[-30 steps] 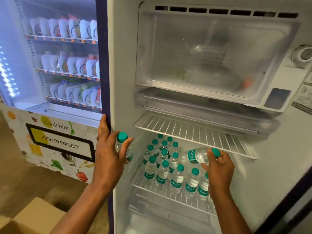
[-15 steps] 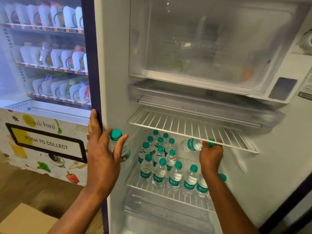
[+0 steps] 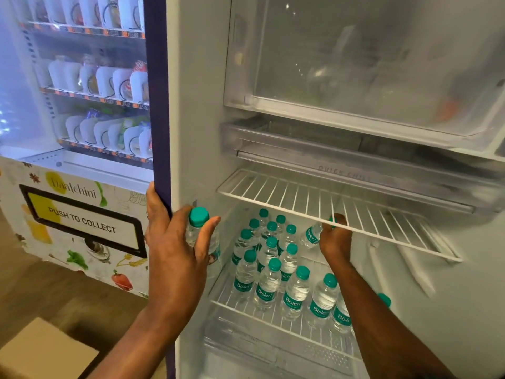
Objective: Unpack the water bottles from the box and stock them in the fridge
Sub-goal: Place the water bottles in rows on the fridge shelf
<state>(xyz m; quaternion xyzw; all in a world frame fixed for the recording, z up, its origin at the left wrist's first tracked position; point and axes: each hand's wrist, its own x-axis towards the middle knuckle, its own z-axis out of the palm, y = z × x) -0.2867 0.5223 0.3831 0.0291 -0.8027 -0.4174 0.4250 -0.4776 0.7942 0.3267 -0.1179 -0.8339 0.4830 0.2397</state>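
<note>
forearms, left hand (image 3: 175, 253) and right hand (image 3: 334, 239) are all bare; a dark speck on one left finger may be a ring.

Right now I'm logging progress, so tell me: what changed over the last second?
The right hand carried its tilted bottle deeper into the fridge, under the wire shelf, keeping its grip. The left hand still holds the second bottle at the fridge's edge; the standing bottles stayed put.
</note>
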